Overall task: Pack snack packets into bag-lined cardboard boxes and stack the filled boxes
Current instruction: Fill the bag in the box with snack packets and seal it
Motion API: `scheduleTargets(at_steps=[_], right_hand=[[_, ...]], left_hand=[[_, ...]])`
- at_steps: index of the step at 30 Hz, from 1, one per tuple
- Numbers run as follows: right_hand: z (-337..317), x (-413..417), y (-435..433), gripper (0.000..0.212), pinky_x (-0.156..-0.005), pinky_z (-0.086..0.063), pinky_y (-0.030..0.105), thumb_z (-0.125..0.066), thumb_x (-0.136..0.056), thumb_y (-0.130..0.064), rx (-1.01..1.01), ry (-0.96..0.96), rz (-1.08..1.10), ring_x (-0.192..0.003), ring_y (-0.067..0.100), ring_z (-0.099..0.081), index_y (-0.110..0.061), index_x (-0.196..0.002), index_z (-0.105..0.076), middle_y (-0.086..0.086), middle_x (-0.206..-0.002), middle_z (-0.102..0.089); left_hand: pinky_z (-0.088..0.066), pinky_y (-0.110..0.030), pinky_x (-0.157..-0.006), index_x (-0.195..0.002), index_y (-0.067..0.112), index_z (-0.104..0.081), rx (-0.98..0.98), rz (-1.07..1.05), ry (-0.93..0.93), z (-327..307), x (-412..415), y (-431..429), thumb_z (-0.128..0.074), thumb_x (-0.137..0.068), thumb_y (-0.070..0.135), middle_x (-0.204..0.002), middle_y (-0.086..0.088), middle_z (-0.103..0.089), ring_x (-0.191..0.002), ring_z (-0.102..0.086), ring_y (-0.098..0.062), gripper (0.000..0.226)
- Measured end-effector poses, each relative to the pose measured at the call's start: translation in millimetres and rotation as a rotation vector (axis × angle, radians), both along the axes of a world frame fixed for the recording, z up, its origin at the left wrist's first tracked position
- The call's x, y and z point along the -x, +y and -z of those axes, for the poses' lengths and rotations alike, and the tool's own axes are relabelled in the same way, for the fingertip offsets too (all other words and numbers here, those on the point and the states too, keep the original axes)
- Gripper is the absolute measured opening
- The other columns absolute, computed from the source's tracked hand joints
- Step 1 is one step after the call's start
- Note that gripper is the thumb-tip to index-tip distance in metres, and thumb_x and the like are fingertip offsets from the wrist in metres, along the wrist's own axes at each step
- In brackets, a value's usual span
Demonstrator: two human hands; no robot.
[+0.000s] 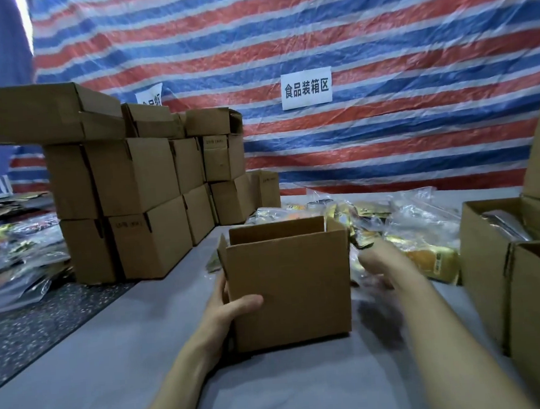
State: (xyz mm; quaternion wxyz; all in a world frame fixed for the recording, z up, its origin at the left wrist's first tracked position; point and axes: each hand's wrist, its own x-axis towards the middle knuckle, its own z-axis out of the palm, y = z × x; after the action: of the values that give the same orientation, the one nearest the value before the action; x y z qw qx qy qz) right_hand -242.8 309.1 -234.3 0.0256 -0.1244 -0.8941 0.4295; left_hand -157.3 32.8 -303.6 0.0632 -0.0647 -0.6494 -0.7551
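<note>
An open, empty cardboard box (288, 286) stands upright on the grey table (119, 358) right in front of me. My left hand (230, 312) grips its lower left corner, thumb across the front face and fingers behind the side. My right hand (380, 267) is just right of the box, blurred by motion, at the near edge of a heap of gold and orange snack packets (425, 257) and clear plastic bags (422, 212). Some clear film shows under its fingers; whether it holds it cannot be made out.
Closed boxes are stacked up to three high (133, 194) at the back left. Open boxes (502, 252) stand at the right edge. More packets (19, 253) lie on a dark surface at left. A striped tarpaulin (379, 53) with a paper sign (306, 88) hangs behind.
</note>
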Motion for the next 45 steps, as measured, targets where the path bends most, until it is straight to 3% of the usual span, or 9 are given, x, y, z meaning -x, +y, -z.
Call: scheduleTargets(at_steps=[3, 7, 16, 22, 27, 31, 34, 38, 45], right_hand=[[-22.1, -3.6, 8.1, 0.013, -0.076, -0.061, 0.045, -0.054, -0.097, -0.012, 0.109, 0.12, 0.024, -0.073, 0.026, -0.065, -0.003, -0.106, -0.054, 0.012, -0.081, -0.06], [-45.8, -12.7, 11.6, 0.017, -0.056, -0.05, 0.032, -0.053, -0.094, 0.0, 0.203, 0.312, 0.042, -0.066, 0.019, -0.055, 0.005, -0.108, -0.063, 0.004, -0.076, -0.053], [-76.9, -36.1, -7.9, 0.024, -0.065, -0.064, 0.034, -0.045, -0.098, 0.008, 0.985, 0.551, 0.0, -0.074, 0.022, -0.077, -0.009, -0.084, -0.055, 0.001, -0.091, -0.06], [-98.7, -51.8, -14.3, 0.022, -0.07, -0.064, 0.039, -0.05, -0.1, 0.004, 1.415, 0.646, -0.127, -0.075, 0.03, -0.077, 0.004, -0.122, -0.053, 0.021, -0.106, -0.064], [-115.0, -65.1, -13.5, 0.015, -0.071, -0.063, 0.038, -0.048, -0.104, -0.003, 1.619, 0.677, -0.307, -0.089, 0.035, -0.076, 0.004, -0.114, -0.057, 0.029, -0.117, -0.066], [-118.2, -72.1, -17.4, 0.032, -0.095, -0.058, 0.046, -0.043, -0.106, -0.008, 1.783, 0.601, -0.539, -0.109, 0.035, -0.071, 0.007, -0.132, -0.054, 0.027, -0.123, -0.068], [-118.6, -76.7, -24.9, 0.038, -0.089, -0.059, 0.054, -0.038, -0.107, -0.013, 1.837, 0.603, -0.681, -0.111, 0.032, -0.07, -0.001, -0.141, -0.052, 0.02, -0.12, -0.071], [-123.3, -83.5, -29.8, 0.044, -0.103, -0.034, 0.077, -0.033, -0.108, -0.019, 1.898, 0.697, -0.82, -0.131, 0.033, -0.058, -0.023, -0.15, -0.046, 0.007, -0.132, -0.066], [-127.2, -90.6, -43.0, 0.047, -0.103, -0.027, 0.08, -0.03, -0.109, -0.025, 1.98, 0.605, -1.027, -0.135, 0.038, -0.053, -0.029, -0.155, -0.038, 0.002, -0.125, -0.068]], left_hand=[[-0.06, -0.045, -0.089, -0.137, 0.024, -0.051, 0.034, 0.048, 0.028, 2.2, 1.2, 12.1, -0.091, -0.05, 0.034, -0.125, -0.007, -0.071, -0.111, -0.07, -0.029, 0.096], [-0.056, -0.051, -0.095, -0.136, 0.021, -0.052, 0.055, 0.022, 0.05, 4.8, 2.4, 11.9, -0.089, -0.05, 0.037, -0.125, -0.009, -0.071, -0.112, -0.07, -0.031, 0.096], [-0.061, -0.035, -0.081, -0.133, 0.022, -0.055, 0.069, 0.049, 0.063, 8.7, 3.6, 10.7, -0.091, -0.052, 0.039, -0.123, -0.009, -0.072, -0.11, -0.071, -0.031, 0.09], [-0.061, -0.033, -0.08, -0.131, 0.023, -0.056, 0.091, 0.067, 0.093, 6.9, 2.0, 12.6, -0.087, -0.056, 0.037, -0.122, -0.006, -0.072, -0.109, -0.071, -0.028, 0.082], [-0.061, -0.031, -0.078, -0.132, 0.021, -0.056, 0.08, 0.069, 0.096, 6.2, 1.2, 15.1, -0.088, -0.056, 0.033, -0.12, -0.007, -0.073, -0.106, -0.072, -0.027, 0.083], [-0.061, -0.032, -0.079, -0.134, 0.021, -0.054, 0.081, 0.073, 0.082, 5.1, 0.4, 16.0, -0.089, -0.054, 0.034, -0.119, -0.005, -0.074, -0.106, -0.072, -0.027, 0.088], [-0.061, -0.031, -0.079, -0.136, 0.023, -0.052, 0.097, 0.078, 0.08, 3.6, -1.1, 16.8, -0.09, -0.054, 0.038, -0.119, -0.003, -0.073, -0.107, -0.072, -0.025, 0.092], [-0.06, -0.035, -0.086, -0.14, 0.027, -0.049, 0.142, 0.105, 0.087, 2.0, -4.9, 22.3, -0.092, -0.056, 0.039, -0.125, -0.002, -0.07, -0.114, -0.069, -0.025, 0.095], [-0.057, -0.039, -0.094, -0.139, 0.031, -0.048, 0.174, 0.081, 0.125, -1.4, -11.6, 30.0, -0.092, -0.054, 0.036, -0.126, 0.004, -0.069, -0.118, -0.066, -0.02, 0.096]])
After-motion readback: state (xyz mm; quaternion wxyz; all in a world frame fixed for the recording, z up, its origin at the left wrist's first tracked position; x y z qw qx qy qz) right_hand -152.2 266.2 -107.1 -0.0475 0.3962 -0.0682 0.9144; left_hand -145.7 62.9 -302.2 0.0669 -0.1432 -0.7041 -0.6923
